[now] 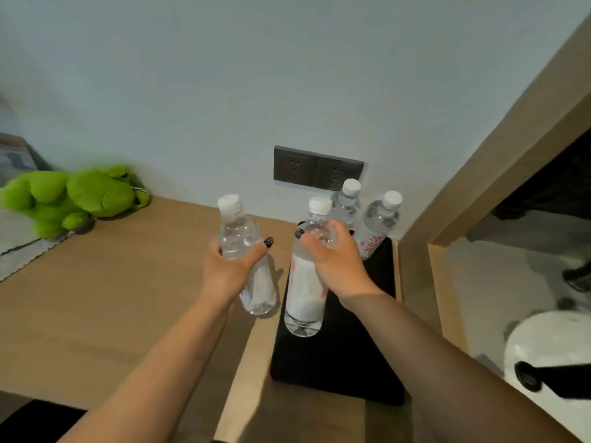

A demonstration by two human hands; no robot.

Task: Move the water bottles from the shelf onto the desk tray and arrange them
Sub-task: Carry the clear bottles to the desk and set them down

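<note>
Your left hand [232, 266] grips one bottle [246, 260] above the worktop [112, 298]; your right hand [335, 260] grips another [305, 282] over the black tray [351, 362]. Set each upright beside the two bottles [364, 215] at the tray's far edge, without knocking them.

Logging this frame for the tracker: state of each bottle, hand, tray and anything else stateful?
left hand: grip on left bottle
left bottle: capped, held above desk
right hand: grip on right bottle
right bottle: capped, held over tray
back bottles: capped, upright at tray's far end
tray: flat on desk
wall socket: nothing plugged in
</note>
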